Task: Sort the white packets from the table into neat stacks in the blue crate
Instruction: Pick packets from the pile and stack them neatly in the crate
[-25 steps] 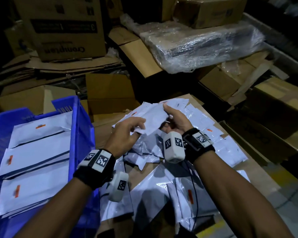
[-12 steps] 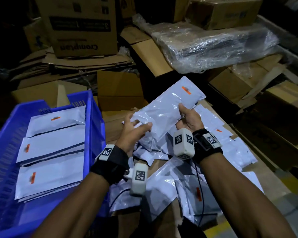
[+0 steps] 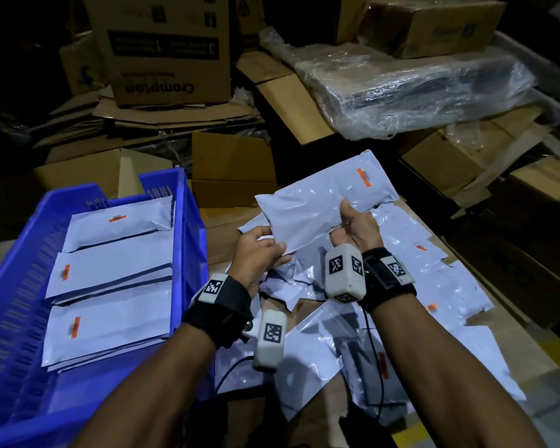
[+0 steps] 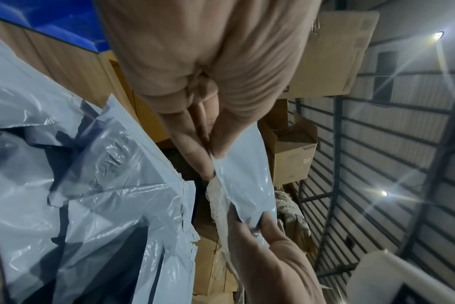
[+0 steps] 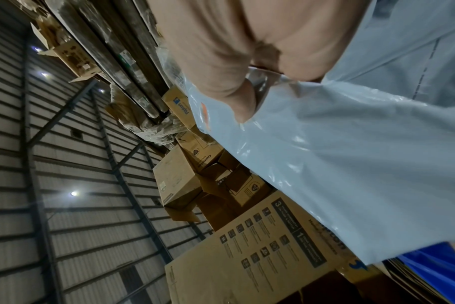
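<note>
White packet [image 3: 320, 202], pinched by left hand [image 3: 256, 253], right hand [image 3: 356, 226].

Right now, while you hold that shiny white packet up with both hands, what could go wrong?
The held packet is glossy plastic and each hand, left hand and right hand, pinches only its near edge, so it might slip and drop back into the loose pile. It is also tilted, so it may land crooked on the stacks in the blue crate. The wrist cables trail over loose packets and could drag some.
</note>
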{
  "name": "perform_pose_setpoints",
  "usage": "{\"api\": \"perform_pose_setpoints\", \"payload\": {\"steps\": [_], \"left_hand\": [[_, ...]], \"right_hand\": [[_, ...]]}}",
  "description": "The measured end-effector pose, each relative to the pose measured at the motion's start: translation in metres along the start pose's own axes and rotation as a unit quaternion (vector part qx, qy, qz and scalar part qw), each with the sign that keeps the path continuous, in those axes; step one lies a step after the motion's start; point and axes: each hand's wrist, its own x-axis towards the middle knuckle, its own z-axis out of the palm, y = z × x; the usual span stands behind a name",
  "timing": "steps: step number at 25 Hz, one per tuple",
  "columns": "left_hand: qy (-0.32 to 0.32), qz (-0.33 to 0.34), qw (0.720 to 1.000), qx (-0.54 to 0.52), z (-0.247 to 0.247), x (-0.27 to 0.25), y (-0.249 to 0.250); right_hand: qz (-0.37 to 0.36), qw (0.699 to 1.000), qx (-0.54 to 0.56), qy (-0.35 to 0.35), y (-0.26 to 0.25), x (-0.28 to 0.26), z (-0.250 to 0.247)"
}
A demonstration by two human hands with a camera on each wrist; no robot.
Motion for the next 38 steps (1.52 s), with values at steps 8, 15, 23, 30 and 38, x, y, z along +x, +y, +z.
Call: {"api": "perform_pose_setpoints", "payload": {"steps": [8,15,23,30,38], "left_hand": [[0.098,0.053,0.990,-0.090,-0.015,0.021,0.024],[0.117,0.043,0.991,-0.051,-0.020,0.022,0.014],[0.057,0.082,0.989,0.111,-0.030,0.029,0.026],[-0.003,0.078,0.974,0.214,-0.029,0.023,0.029],[-0.016,0.079,0.973,0.216,-0.021,0.025,0.041]], "right_hand": [[0.017,0.999,0.004,-0.035,0.012,-0.005,-0.003],[-0.006,0.999,-0.018,-0.030,0.007,-0.013,0.003],[0.011,0.997,-0.044,-0.059,0.000,-0.016,0.003],[0.000,0.991,-0.110,-0.079,-0.010,-0.022,0.011],[0.004,0.975,-0.174,-0.140,-0.013,-0.027,0.019]]}}
